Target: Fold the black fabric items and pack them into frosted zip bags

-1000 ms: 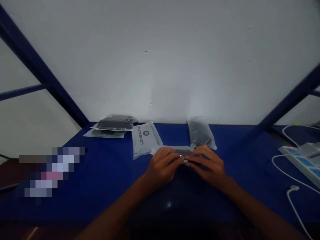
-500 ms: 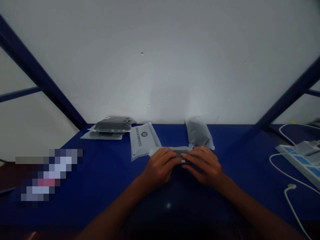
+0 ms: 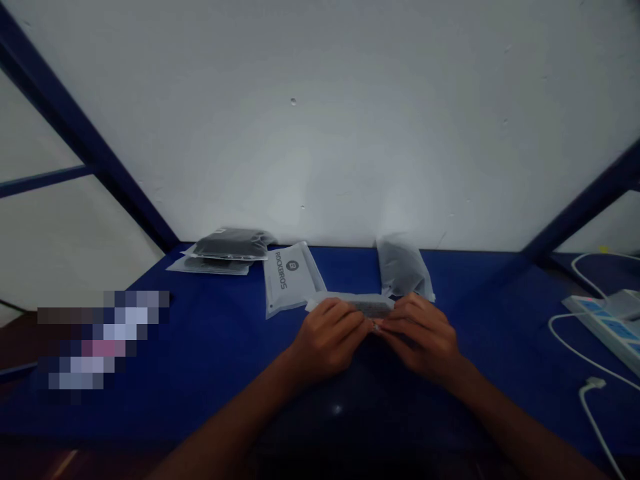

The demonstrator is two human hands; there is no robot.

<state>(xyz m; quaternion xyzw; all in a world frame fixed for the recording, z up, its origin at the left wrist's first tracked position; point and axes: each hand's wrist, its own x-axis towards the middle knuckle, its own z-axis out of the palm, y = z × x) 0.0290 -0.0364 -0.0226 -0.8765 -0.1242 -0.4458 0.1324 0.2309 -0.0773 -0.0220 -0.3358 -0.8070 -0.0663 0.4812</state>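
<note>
A greyish plastic pouch point(image 3: 373, 305) is held between both hands near the middle of the blue table. My left hand point(image 3: 333, 333) has its fingers closed on the pouch's near left edge. On the right, my right hand point(image 3: 423, 333) pinches the near edge too, and the fingertips of both hands almost meet. Between them is a small thing too tiny to make out. Just behind my left hand lies a white ROCKBROS pouch point(image 3: 293, 277). Another pouch with dark contents point(image 3: 405, 267) lies behind my right hand, close to the wall.
Several dark-filled pouches point(image 3: 230, 245) are stacked at the back left of the blue table point(image 3: 210, 333). A pixelated area covers the left side. To the right are a power strip point(image 3: 607, 327) and a white cable point(image 3: 595, 407). A pale wall point(image 3: 340, 133) stands behind.
Both hands have shifted slightly right in view, and more of the held pouch shows between them. The fingertips have drawn closer together. The whole view has shifted a little.
</note>
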